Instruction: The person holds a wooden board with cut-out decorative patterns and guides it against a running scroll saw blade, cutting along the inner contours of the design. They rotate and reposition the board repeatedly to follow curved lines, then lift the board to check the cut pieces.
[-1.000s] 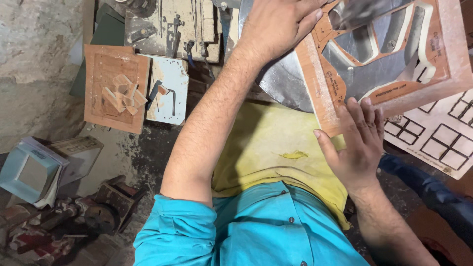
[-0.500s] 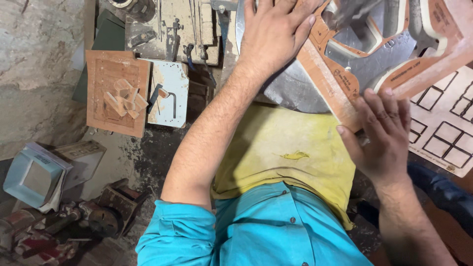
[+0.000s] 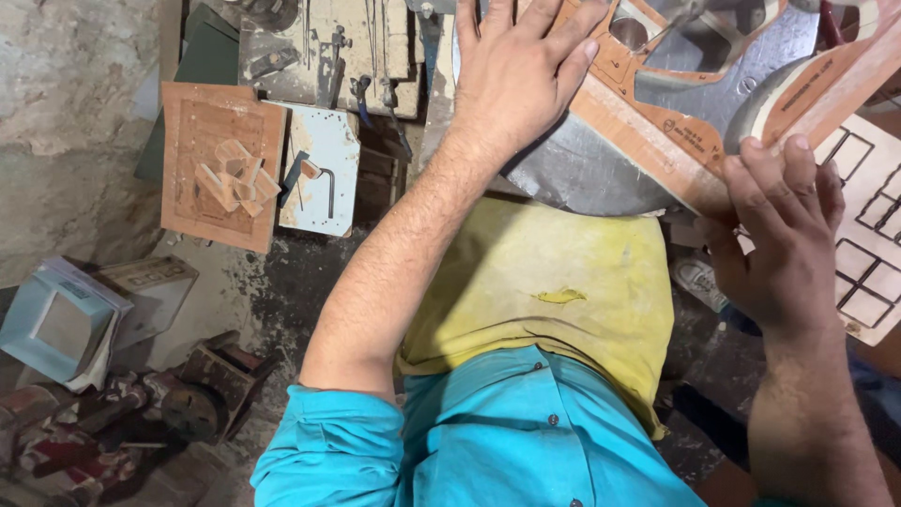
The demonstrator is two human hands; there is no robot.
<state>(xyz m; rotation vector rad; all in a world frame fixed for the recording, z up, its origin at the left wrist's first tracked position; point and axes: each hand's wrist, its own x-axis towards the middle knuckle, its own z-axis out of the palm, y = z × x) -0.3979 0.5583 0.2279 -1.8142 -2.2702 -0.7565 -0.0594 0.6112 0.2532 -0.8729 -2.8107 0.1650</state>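
Hands (image 3: pixel 648 141) on diagonal cutout board (image 3: pixel 657 141)

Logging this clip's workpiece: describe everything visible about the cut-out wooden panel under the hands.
The wooden panel is a flat, reddish-brown board with pale cut edges and large curved openings sawn through it. It lies tilted across a grey metal table, partly out of frame. The left hand presses flat on its near corner; the right hand touches its lower edge.

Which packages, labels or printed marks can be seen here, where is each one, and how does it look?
Box: lower left on the floor, square, light blue with a pale face.
Printed marks: dark, small, along the tan edge of the cut-out wooden board, between left hand and right hand.
No screens or signs.
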